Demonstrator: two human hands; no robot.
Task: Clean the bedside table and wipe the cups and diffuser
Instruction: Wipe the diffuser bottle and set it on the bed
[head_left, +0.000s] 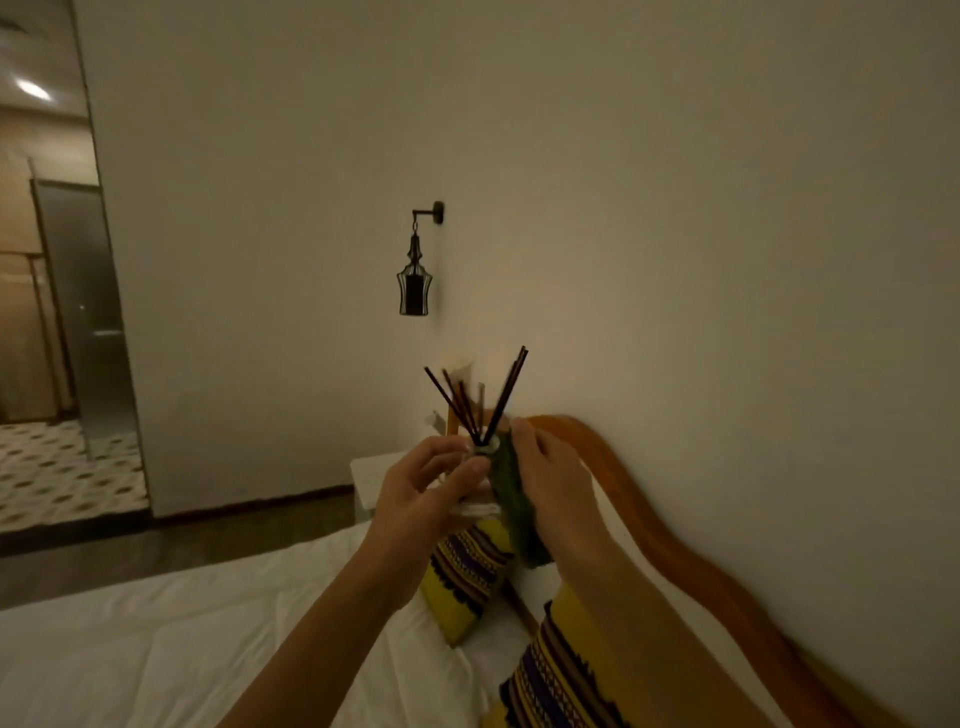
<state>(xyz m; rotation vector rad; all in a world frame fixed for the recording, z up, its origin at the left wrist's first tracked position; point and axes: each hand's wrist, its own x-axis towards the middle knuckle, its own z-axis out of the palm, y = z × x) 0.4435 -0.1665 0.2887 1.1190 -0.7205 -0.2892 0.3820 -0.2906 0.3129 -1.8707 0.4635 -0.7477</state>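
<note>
Head view: left hand (423, 488) has its grip curled round the diffuser (480, 452), held up above the bed (182, 639); right hand (550, 488) clamps a green cloth (511, 499) against its side, dark reeds (483, 400) fanning upward.

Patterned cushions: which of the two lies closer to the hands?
The farther cushion, directly beneath the hands holding the diffuser; the other cushion lies at the bottom edge.
</note>
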